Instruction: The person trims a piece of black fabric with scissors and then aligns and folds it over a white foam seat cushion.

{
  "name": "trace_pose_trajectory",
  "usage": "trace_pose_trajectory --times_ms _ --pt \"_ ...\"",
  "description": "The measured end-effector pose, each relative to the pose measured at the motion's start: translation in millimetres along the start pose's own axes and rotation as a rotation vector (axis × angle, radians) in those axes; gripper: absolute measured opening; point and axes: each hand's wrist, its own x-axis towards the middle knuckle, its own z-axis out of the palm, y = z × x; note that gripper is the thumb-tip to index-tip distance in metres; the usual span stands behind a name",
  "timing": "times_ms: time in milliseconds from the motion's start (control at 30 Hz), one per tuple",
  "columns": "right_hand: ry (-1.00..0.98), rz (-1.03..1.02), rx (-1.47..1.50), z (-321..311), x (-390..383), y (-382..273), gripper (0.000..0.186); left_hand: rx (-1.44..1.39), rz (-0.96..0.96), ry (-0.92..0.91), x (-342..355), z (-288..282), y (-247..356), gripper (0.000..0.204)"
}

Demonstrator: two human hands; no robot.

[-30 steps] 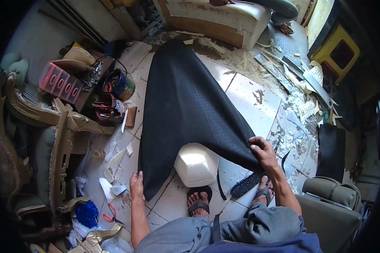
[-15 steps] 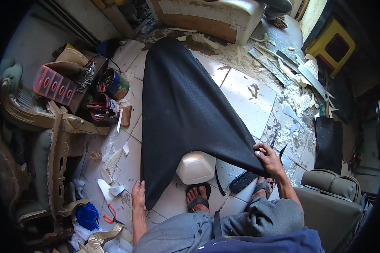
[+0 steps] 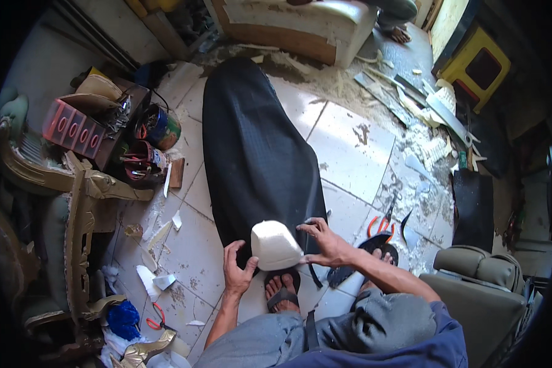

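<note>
A long black cover, leather-like with a fine texture, lies draped over a long padded form like a motorcycle seat. At its near end a pale, rounded foam block sticks out uncovered. My left hand is at the block's left side, thumb and fingers apart, fingertips by the cover's edge. On the other side my right hand reaches in with its fingers spread, close to the cover's edge and the block's right corner. What lies under the cover is hidden.
Orange-handled pliers lie right of the cover, near my sandalled foot. A carved gold chair frame, tool tins and a red plastic organiser stand left. Foam scraps litter the right. A padded grey seat stands close right.
Both hands have let go of the cover's spread near corners and moved inward to the foam block. The cover's sides have dropped and narrowed, uncovering the pliers on the floor.
</note>
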Motion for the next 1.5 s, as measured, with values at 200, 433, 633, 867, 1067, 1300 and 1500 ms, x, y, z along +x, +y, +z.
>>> trace_pose_trajectory --times_ms 200,433,633,867,1067,1300,1500 --pt "0.111 0.085 -0.064 -58 66 -1 0.038 -0.087 -0.145 0.271 101 -32 -37 0.023" --pt "0.177 -0.045 -0.316 -159 270 -24 0.029 0.243 0.361 0.328 299 -28 30 0.038" --pt "0.375 -0.05 -0.516 -210 484 14 0.036 0.598 0.266 0.057 316 64 19 0.076" --pt "0.314 0.335 -0.642 -257 652 88 0.047 0.528 0.246 -0.059 327 68 39 0.077" --pt "0.678 -0.119 -0.379 -188 634 67 0.022 0.566 0.148 -0.131 318 59 18 0.08" --pt "0.875 -0.504 -0.315 -185 591 66 0.013 0.533 0.217 -0.048 321 64 30 0.077" --pt "0.923 -0.085 -0.511 -214 601 73 0.027 0.513 0.261 0.088 326 64 37 0.064"
